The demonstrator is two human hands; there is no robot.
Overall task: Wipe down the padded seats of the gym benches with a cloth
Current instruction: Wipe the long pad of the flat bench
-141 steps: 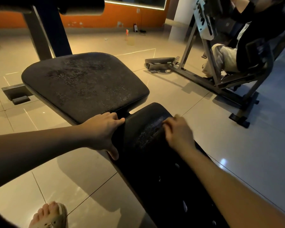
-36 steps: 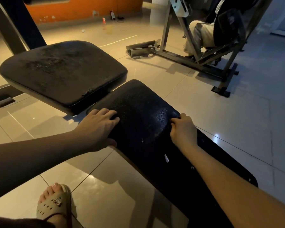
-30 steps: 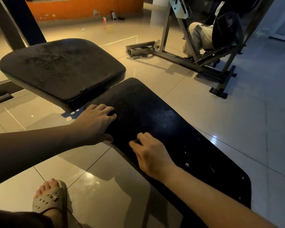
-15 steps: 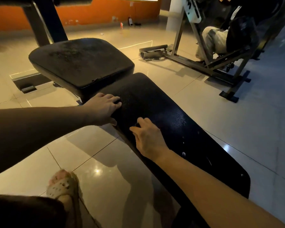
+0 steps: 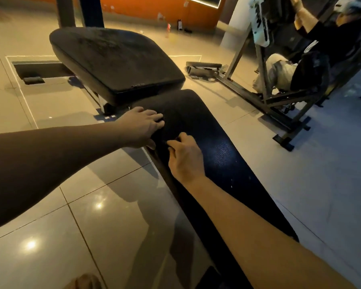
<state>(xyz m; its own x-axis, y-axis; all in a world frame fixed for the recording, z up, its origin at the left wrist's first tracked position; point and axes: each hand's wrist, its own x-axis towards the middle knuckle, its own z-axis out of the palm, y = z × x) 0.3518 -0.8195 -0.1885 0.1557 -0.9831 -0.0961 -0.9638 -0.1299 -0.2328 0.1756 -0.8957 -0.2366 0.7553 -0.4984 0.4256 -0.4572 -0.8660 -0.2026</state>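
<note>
1. Nearest the camera, at the bottom edge of the view, bare toes (image 5: 83, 281) rest on the glossy beige tiled floor (image 5: 92, 236).

2. The right forearm enters from the lower right and runs above the long black textured back pad (image 5: 221, 159) of the gym bench. This back pad extends from the lower right corner of the view up to the middle.

3. The right hand (image 5: 183, 159) lies on the back pad near its left edge, towards the far end. Its fingers (image 5: 172, 143) are curled narrow, with the tips down on the padding. A cloth cannot be distinguished against the dark surface, so it cannot be told whether the fingers hold one.

4. The left hand (image 5: 142, 126) is just beyond the right hand, at the far left corner of the back pad. Its fingers (image 5: 156, 117) lie straight and flat on top, and the thumb hangs over the left edge.

5. Just past the far end of the back pad sits the wide black padded seat (image 5: 117, 61). Its top shows pale scuffing.

6. Well apart, to the far right, a person (image 5: 308, 67) sits in a grey steel machine frame (image 5: 265, 97).

7. Farthest away are a white pillar (image 5: 236, 24), small bottles (image 5: 168, 27) on the floor and an orange wall (image 5: 154, 7).
</note>
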